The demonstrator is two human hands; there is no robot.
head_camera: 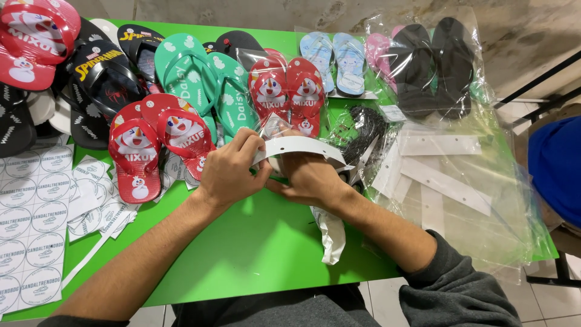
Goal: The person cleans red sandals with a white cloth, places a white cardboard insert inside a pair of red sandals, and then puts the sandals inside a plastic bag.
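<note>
Both hands are pinching a white card strip (299, 146) above the green table (254, 254): left hand (230, 172) gripping its left end, right hand (311, 178) bracing underneath, bending it. Beyond, bagged red sandals (284, 91) are lying.

A bright green, smooth-topped table (254, 254) fills most of the view, lit evenly with soft shadows. Beyond its far edge rises a rough, stained grey concrete wall (272, 12), mottled with darker patches. Past the table's right edge stands a dark metal frame of thin black bars (538, 82), with a blue rounded form (557, 163) just beside it. Under the near edge, at the right corner, pale square floor tiles (544, 306) show with grey joints.
</note>
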